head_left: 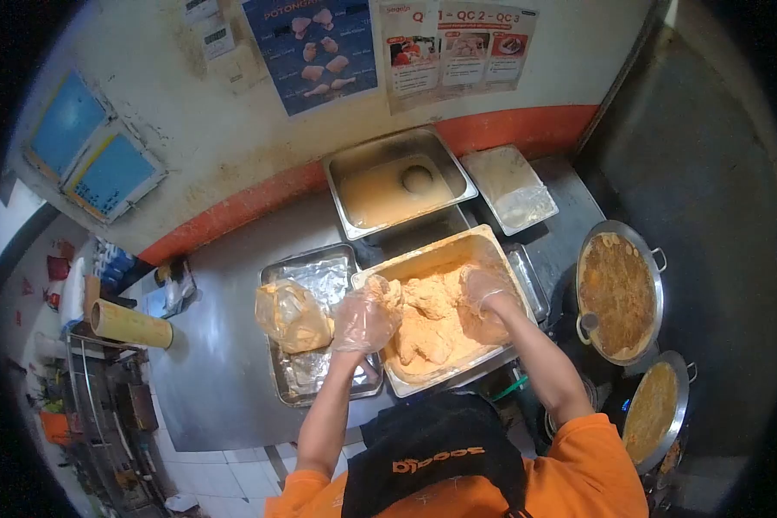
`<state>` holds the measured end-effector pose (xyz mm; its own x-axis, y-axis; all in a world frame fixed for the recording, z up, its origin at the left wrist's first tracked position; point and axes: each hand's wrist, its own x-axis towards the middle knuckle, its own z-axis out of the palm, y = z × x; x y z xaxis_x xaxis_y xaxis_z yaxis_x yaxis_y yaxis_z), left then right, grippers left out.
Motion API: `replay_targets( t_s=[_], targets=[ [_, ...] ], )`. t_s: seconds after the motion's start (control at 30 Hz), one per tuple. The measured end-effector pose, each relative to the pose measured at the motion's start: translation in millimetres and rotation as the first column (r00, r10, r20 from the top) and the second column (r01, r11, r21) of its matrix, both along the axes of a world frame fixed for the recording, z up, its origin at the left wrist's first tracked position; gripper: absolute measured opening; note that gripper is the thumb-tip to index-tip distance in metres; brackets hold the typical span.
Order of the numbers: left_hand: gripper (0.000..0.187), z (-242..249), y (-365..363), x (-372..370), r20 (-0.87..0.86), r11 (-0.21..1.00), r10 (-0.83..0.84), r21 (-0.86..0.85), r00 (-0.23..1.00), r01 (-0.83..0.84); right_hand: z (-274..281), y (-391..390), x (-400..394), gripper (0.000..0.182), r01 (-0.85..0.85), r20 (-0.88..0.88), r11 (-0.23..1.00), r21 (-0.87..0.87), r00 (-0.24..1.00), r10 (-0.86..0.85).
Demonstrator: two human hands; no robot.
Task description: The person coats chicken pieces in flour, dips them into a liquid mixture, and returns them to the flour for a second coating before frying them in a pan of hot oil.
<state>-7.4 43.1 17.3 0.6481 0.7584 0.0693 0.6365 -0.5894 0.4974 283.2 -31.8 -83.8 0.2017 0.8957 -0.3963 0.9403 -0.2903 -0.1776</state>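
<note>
Both my hands wear clear plastic gloves dusted with orange flour. My left hand (364, 321) is at the left rim of a deep rectangular metal pan (501, 352), its fingers curled by a floury lump I cannot make out clearly. Flour-coated chicken pieces (430, 315) lie in the orange flour in the middle of the pan. On the pan's right side, my right hand (487, 302) reaches into the flour, and its fingers are partly hidden there. Left of the pan, a plastic bag (292, 315) with pale orange contents sits on a shallow metal tray (274, 367).
Behind the pan stands a metal container (341, 194) of cloudy orange liquid with a round dark object. A lidded metal container (501, 186) is beside it. Two pans of frying oil, a larger wok (617, 293) and a smaller wok (652, 410), are at my right. A yellow cylinder (129, 323) lies left.
</note>
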Motion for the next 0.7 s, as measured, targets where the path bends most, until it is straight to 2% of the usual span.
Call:
replay_targets(
  t_s=[0.07,0.17,0.2,0.23,0.3,0.33,0.37,0.43,0.47,0.57,0.6,0.7],
  targets=[
    [0.042,-8.6,0.5,1.5,0.005,1.000,0.007,-0.015,1.000,-0.007,43.1,-1.8,-6.9,0.023,0.041,-0.056,0.998,0.044,0.998,-0.039],
    [0.042,-13.1,-0.7,4.3,0.070,0.988,0.082,-0.137,0.994,-0.072,54.8,12.1,-9.6,0.027,-0.047,-0.114,0.998,0.032,0.992,0.051],
    [0.042,-13.0,-1.1,6.2,0.098,0.977,0.114,-0.193,0.989,-0.093,52.1,15.6,-18.3,0.027,-0.135,-0.045,0.988,0.079,0.989,0.139],
    [0.042,-12.7,-1.3,7.6,0.152,0.982,0.089,-0.177,0.984,-0.062,45.2,21.5,-29.4,0.026,-0.224,0.031,0.967,0.119,0.975,0.222],
    [0.042,-11.8,1.4,6.1,0.258,0.990,0.033,-0.139,0.966,0.003,-11.4,37.2,-53.1,0.025,-0.248,0.075,0.897,0.365,0.968,0.238],
    [0.041,-7.3,0.9,1.5,0.274,0.968,0.047,-0.249,0.961,0.023,5.4,34.6,-73.9,0.025,-0.209,0.091,0.921,0.329,0.978,0.189],
    [0.042,-17.8,4.7,-1.9,0.394,0.927,0.092,-0.370,0.915,0.066,26.3,33.5,-90.0,0.025,-0.170,0.110,0.941,0.294,0.984,0.143],
    [0.048,-47.0,12.8,-8.4,0.571,0.791,0.234,-0.582,0.787,0.187,19.7,41.6,-99.5,0.021,-0.131,0.084,0.970,0.206,0.990,0.116],
    [0.057,-43.1,13.8,-10.3,0.562,0.717,0.321,-0.670,0.762,0.192,12.3,43.0,-102.1,0.020,-0.115,0.067,0.980,0.162,0.992,0.105],
    [0.056,-18.0,10.4,-16.2,0.649,0.640,0.363,-0.695,0.669,0.327,-7.8,58.7,-83.1,0.020,-0.248,0.047,0.967,0.064,0.968,0.245],
    [0.056,-18.3,11.6,-19.8,0.658,0.667,0.328,-0.669,0.677,0.327,-7.0,59.2,-75.1,0.019,-0.240,0.000,0.964,0.113,0.970,0.241],
    [0.055,-7.4,14.2,-26.8,0.658,0.627,0.378,-0.699,0.651,0.343,36.2,42.8,-63.7,0.018,-0.187,-0.117,0.948,0.257,0.968,0.222]
  ],
)
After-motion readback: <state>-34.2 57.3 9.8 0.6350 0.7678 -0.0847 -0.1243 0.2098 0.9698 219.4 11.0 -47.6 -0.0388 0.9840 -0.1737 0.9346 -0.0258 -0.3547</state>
